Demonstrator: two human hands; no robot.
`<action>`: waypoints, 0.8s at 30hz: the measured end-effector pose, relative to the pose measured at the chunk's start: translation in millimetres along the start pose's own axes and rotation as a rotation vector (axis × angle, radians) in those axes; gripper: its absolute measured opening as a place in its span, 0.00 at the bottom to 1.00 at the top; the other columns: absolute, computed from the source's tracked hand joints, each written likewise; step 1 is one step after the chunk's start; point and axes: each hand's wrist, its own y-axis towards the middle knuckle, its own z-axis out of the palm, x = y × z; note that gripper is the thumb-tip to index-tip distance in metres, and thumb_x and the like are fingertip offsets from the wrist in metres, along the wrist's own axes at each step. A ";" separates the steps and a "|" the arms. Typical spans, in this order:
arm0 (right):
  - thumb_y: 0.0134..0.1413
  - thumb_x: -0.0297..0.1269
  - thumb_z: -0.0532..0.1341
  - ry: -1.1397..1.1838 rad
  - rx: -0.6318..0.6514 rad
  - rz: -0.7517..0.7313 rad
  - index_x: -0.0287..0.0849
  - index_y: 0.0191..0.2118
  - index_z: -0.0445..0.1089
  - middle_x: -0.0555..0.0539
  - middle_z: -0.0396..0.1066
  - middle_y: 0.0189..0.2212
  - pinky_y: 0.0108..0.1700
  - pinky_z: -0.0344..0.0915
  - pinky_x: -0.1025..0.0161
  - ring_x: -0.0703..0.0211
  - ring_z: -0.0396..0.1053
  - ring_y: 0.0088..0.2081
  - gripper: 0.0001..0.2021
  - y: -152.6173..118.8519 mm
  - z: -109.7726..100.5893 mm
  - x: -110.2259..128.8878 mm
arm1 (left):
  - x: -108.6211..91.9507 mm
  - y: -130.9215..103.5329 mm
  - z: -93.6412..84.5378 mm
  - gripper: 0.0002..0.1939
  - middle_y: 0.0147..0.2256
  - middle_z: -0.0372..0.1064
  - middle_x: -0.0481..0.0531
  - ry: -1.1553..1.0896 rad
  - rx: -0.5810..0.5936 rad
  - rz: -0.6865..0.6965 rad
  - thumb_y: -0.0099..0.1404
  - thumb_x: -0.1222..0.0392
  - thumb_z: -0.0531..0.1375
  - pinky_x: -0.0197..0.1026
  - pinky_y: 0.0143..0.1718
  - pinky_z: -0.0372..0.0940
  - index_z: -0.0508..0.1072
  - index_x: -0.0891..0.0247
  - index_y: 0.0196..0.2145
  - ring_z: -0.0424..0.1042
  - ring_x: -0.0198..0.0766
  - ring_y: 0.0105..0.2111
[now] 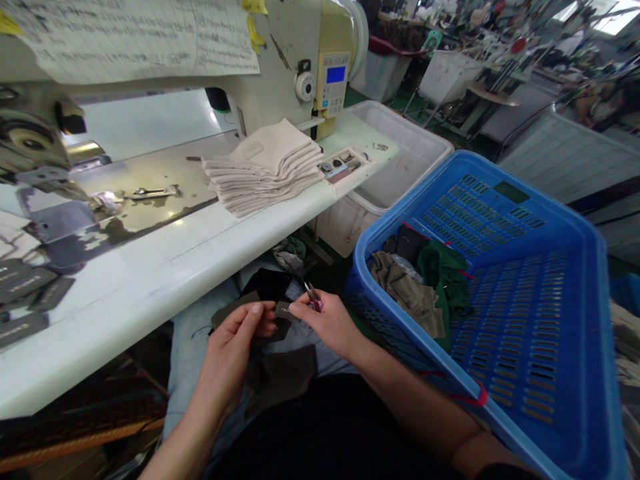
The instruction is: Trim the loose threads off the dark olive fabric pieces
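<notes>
Over my lap, my right hand grips small thread snips, points upward. Its thumb and finger also pinch a dark grey label with light lettering. Close to the label's left end is my left hand, its thumb and fingers pinched together. Whatever it holds is too small or hidden to make out. Dark olive cloth pieces lie on my lap below and behind the hands. More dark lettered labels are heaped on the sewing table's left end.
A sewing machine stands on the white table, with a stack of beige cloth pieces on it. At my right is a blue basket with dark green and brown cloth inside. A pale bin stands behind it.
</notes>
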 end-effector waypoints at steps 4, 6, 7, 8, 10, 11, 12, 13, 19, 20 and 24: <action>0.49 0.42 0.65 -0.004 0.015 0.001 0.41 0.25 0.68 0.55 0.62 0.21 0.31 0.58 0.65 0.65 0.58 0.26 0.11 -2.5 0.5 1.7 | -7.1 1.0 -0.9 0.20 0.28 0.76 0.50 0.022 0.071 -0.036 0.50 0.44 0.72 0.36 0.31 0.67 0.81 0.63 0.33 0.71 0.37 0.28; 0.48 0.43 0.66 0.035 0.020 0.011 0.41 0.24 0.69 0.55 0.62 0.20 0.30 0.57 0.65 0.66 0.57 0.25 0.11 -4.3 2.9 2.2 | -10.0 2.3 -0.1 0.18 0.24 0.72 0.48 -0.051 0.116 -0.122 0.47 0.48 0.74 0.34 0.28 0.65 0.79 0.64 0.28 0.69 0.34 0.25; 0.47 0.43 0.66 0.080 0.021 0.026 0.41 0.25 0.69 0.56 0.61 0.19 0.29 0.55 0.66 0.66 0.56 0.24 0.12 -4.9 4.3 2.1 | -10.8 3.1 0.3 0.17 0.23 0.70 0.47 -0.117 0.137 -0.178 0.44 0.50 0.75 0.33 0.27 0.64 0.78 0.64 0.26 0.67 0.33 0.24; 0.46 0.44 0.67 0.141 0.018 0.051 0.41 0.25 0.68 0.57 0.59 0.19 0.27 0.53 0.66 0.67 0.55 0.23 0.12 -5.3 5.5 1.8 | -11.2 4.0 0.6 0.17 0.22 0.69 0.46 -0.189 0.159 -0.233 0.42 0.53 0.76 0.33 0.27 0.64 0.77 0.64 0.25 0.66 0.31 0.24; 0.45 0.47 0.68 0.268 0.000 0.122 0.42 0.26 0.66 0.59 0.54 0.17 0.24 0.48 0.67 0.68 0.50 0.20 0.15 -5.0 6.8 0.6 | -10.8 5.3 0.6 0.18 0.23 0.68 0.46 -0.292 0.184 -0.294 0.39 0.56 0.77 0.32 0.28 0.64 0.76 0.65 0.24 0.65 0.30 0.24; 0.45 0.48 0.68 0.313 -0.021 0.152 0.43 0.26 0.66 0.60 0.51 0.16 0.22 0.46 0.67 0.69 0.47 0.19 0.15 -4.4 6.7 -0.2 | -10.0 5.4 0.2 0.18 0.23 0.68 0.46 -0.298 0.186 -0.293 0.38 0.55 0.77 0.32 0.27 0.64 0.75 0.65 0.24 0.65 0.30 0.24; 0.44 0.48 0.68 0.338 -0.046 0.167 0.43 0.25 0.65 0.61 0.49 0.15 0.22 0.44 0.67 0.69 0.45 0.19 0.16 -3.4 6.2 -1.1 | -9.1 5.2 -0.5 0.18 0.22 0.67 0.46 -0.269 0.182 -0.270 0.40 0.53 0.77 0.32 0.26 0.63 0.75 0.65 0.24 0.64 0.30 0.23; 0.44 0.48 0.69 0.344 -0.071 0.167 0.43 0.25 0.65 0.61 0.48 0.15 0.22 0.43 0.67 0.70 0.44 0.18 0.16 -2.4 5.5 -1.9 | -8.1 4.6 -1.2 0.18 0.22 0.66 0.46 -0.208 0.173 -0.228 0.43 0.50 0.75 0.32 0.25 0.61 0.75 0.64 0.23 0.63 0.31 0.23; 0.45 0.45 0.69 0.263 -0.113 0.107 0.42 0.24 0.69 0.58 0.53 0.16 0.24 0.49 0.66 0.67 0.51 0.21 0.14 -0.1 2.5 -3.7 | -6.3 -1.9 -0.7 0.23 0.22 0.68 0.49 0.084 0.138 -0.015 0.56 0.37 0.65 0.36 0.26 0.61 0.74 0.61 0.22 0.64 0.36 0.25; 0.46 0.45 0.68 0.243 -0.121 0.095 0.42 0.24 0.69 0.58 0.54 0.16 0.24 0.50 0.66 0.67 0.52 0.21 0.13 -0.6 2.9 -3.1 | -6.7 -2.5 0.5 0.21 0.24 0.70 0.49 0.084 0.142 -0.016 0.54 0.39 0.67 0.36 0.28 0.62 0.77 0.62 0.27 0.65 0.37 0.26; 0.47 0.45 0.68 0.194 -0.111 0.032 0.41 0.24 0.69 0.56 0.60 0.18 0.25 0.52 0.67 0.67 0.55 0.23 0.13 -3.1 4.7 -1.2 | -7.9 -3.2 5.1 0.18 0.25 0.72 0.49 0.089 0.159 0.002 0.51 0.45 0.71 0.36 0.30 0.62 0.79 0.63 0.32 0.67 0.36 0.27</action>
